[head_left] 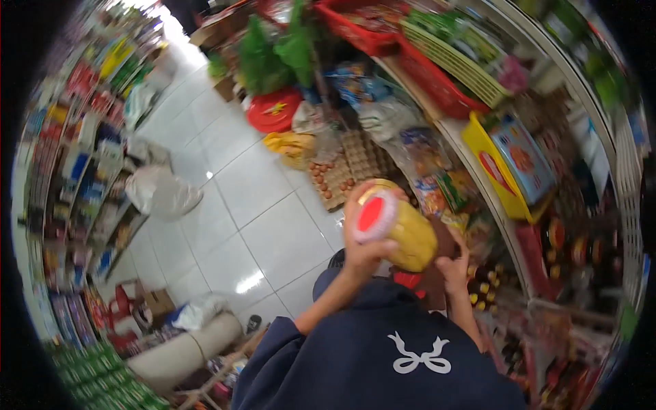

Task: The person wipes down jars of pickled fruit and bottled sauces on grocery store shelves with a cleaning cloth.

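Around the jar [418,240], near its lid end, my left hand [365,239] is clamped, fingers over one side and thumb across the other. I hold it tilted in front of my navy shirt [348,342], its pink-and-red lid [371,217] toward the left and its yellow body slanting down to the right. Just beside the jar's lower end is my right hand [453,275], thumb and fingers apart; blur keeps me from telling whether it touches. Beyond the jar, on the tiled floor [249,236], lie the egg tray [335,200], with brown eggs in part of it, and a yellow bag [292,147]. Well to the jar's left sits a white sack [162,193]. Up to its right, the yellow basket [486,160] carries a blue box [523,160], and yellow-topped bottles [482,290] stand nearer, right of the jar.
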The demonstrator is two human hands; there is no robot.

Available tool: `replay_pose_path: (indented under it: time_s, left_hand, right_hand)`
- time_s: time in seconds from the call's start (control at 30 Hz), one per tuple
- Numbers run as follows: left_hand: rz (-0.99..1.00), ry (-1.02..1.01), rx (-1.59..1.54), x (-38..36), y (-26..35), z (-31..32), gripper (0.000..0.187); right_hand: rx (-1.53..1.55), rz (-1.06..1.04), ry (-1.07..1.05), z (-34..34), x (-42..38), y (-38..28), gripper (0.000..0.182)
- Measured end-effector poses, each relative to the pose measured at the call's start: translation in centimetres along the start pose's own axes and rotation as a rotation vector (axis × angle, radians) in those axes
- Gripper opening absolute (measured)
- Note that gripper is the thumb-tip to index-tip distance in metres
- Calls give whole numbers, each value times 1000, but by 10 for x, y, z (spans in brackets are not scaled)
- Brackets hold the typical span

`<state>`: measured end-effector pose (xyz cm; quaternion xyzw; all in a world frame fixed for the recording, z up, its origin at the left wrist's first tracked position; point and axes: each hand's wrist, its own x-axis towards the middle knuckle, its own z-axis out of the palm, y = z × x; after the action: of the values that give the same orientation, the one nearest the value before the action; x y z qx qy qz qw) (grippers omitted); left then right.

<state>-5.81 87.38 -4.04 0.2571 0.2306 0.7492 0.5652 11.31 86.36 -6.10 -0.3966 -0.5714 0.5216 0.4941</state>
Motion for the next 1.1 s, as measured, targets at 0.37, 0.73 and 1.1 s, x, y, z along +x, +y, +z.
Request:
replay_pose_path:
  time_s: [0.37,0.73,1.1]
  left_hand:
    - [-425,-193,-161,-16,-16,-1,80]
    - [-425,93,-251,-27,-32,14,58]
    - [-656,270,-454,-40,-58,12,58]
  right_hand:
    - [-214,-130,-228,12,21,-70,54]
    - [-63,144,-16,-20,-47,-58,56]
    - [129,228,95,-31,-85,-39,49]
